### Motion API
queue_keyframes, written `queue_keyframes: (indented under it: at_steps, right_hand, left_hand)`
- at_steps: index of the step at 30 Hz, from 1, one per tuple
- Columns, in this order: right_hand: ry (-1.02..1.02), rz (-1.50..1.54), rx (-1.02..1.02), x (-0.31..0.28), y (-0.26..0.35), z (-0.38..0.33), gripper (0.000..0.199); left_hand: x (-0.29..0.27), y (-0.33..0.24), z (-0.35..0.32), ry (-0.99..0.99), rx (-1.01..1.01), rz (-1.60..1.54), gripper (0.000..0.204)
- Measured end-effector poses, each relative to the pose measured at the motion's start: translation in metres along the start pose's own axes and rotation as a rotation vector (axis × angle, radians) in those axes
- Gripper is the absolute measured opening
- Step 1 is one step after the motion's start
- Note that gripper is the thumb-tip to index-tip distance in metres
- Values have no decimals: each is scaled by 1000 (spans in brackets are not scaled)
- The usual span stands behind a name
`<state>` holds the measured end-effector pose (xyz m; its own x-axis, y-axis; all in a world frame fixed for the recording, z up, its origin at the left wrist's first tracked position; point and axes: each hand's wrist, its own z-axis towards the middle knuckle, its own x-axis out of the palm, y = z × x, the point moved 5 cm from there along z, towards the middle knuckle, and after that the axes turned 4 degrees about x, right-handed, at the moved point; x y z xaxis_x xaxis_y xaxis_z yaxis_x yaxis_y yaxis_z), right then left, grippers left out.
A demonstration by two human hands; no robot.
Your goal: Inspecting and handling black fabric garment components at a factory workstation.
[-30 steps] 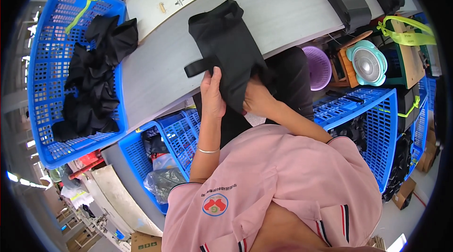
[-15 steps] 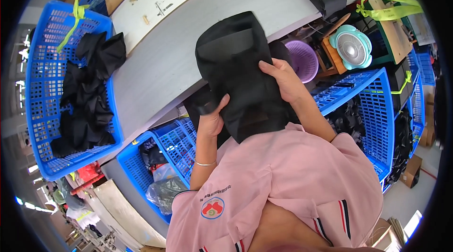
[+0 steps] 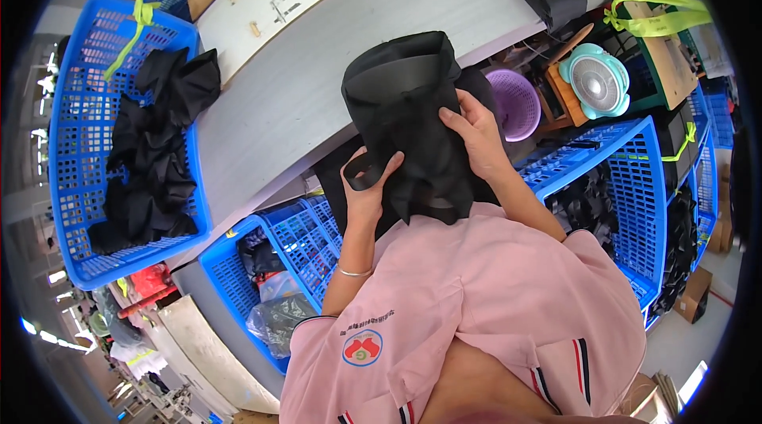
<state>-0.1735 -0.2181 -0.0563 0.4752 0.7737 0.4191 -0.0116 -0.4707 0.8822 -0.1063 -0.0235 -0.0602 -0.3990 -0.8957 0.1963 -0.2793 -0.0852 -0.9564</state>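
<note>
A black fabric piece (image 3: 421, 118), shaped like a wide sleeve with a gaping upper end, is held up between both hands in front of my chest. My left hand (image 3: 367, 190) grips its left edge, thumb on the near face. A black strap (image 3: 365, 173) curls in a loop at the fingers of that hand; whether it is joined to the fabric I cannot tell. My right hand (image 3: 480, 136) pinches the right edge, thumb on the front and fingers partly behind. The fabric's lower end hangs creased close to my pink shirt.
A grey worktable (image 3: 294, 79) lies ahead. A blue basket (image 3: 71, 162) of black fabric stands at its left, and another blue basket (image 3: 226, 265) with bags is below. To the right are a blue crate (image 3: 643, 186), a purple basket (image 3: 514, 105) and a turquoise fan (image 3: 595, 81).
The fabric piece has shifted slightly right, and its upper end has opened wider. My left hand has moved up and right with it, and the strap loop now shows clearly.
</note>
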Motion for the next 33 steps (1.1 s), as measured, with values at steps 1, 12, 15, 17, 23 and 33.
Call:
queue_keyframes:
  at_steps: [1,12,15,17,23,33]
  right_hand:
    - [54,87,-5,3,-1,1,41]
    - [-82,-755,-706,23,95,14,35]
    - [84,-1076,-858,51,106,26,33]
    - [187,-1211,-901,71,99,33,32]
    - [264,-1209,-841,103,87,43,20]
    - [539,-1024,-282,108,69,51,12]
  left_hand:
    - [-1,-3,-1,-3,4,0,40]
    - [-26,-13,12,235,53,-5,31]
    - [-31,-21,11,330,126,154,26]
    - [-33,-25,9,362,115,237,26]
    - [-46,-39,7,395,93,317,25]
    - [-50,-45,14,455,144,331,29]
